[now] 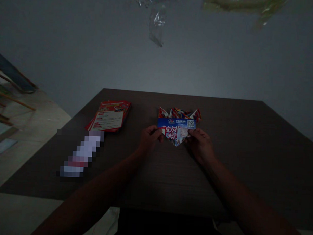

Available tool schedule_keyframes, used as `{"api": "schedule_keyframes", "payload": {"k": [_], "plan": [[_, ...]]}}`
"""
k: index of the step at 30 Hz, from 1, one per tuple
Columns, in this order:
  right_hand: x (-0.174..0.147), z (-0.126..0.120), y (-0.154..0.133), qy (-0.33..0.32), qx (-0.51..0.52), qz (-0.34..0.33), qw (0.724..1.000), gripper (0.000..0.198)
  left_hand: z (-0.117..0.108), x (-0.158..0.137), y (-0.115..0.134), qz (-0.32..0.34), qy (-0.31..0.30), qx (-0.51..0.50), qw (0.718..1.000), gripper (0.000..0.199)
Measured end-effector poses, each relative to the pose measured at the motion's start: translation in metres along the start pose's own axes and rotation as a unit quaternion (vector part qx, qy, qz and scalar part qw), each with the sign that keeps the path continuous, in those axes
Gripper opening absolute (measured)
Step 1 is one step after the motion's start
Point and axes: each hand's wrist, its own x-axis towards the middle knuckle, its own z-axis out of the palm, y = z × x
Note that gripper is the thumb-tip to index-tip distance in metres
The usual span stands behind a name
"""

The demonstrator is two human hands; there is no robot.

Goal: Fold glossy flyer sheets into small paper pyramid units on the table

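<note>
A blue printed leaflet [175, 126], partly folded, is held up between both hands over the table. It has a straight top edge, a QR code at its upper right and a pointed lower end. My left hand [151, 136] pinches its left side between thumb and fingers. On the other side, my right hand [200, 141] grips the right edge the same way. Just behind the leaflet lie several folded paper pieces [196, 115] in red, white and blue, their lower parts hidden by it.
A stack of red and white leaflets [110, 116] lies at the left of the dark wooden table [238, 134]. In front of it is a pixelated bright oblong [84, 152]. A grey wall [97, 43] with hanging clear plastic [157, 26] rises behind the table.
</note>
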Motion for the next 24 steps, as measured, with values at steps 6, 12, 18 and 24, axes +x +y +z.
{"api": "schedule_keyframes", "payload": {"k": [6,12,18,24], "plan": [[-0.004,0.003,-0.003,-0.012,0.021,0.03,0.999,0.014,0.001,0.001,-0.005,-0.002,-0.039,-0.092,0.995,0.01],[-0.009,0.009,-0.007,-0.02,0.085,0.1,0.991,0.017,0.013,-0.019,0.001,0.104,-0.162,0.147,0.97,0.012],[-0.01,0.01,-0.001,-0.038,0.046,0.105,0.993,0.014,0.019,-0.024,0.007,0.24,-0.159,0.25,0.925,0.03],[-0.011,0.011,0.003,-0.056,0.015,0.131,0.99,0.01,0.015,-0.013,0.002,0.219,-0.112,0.288,0.925,0.024]]}}
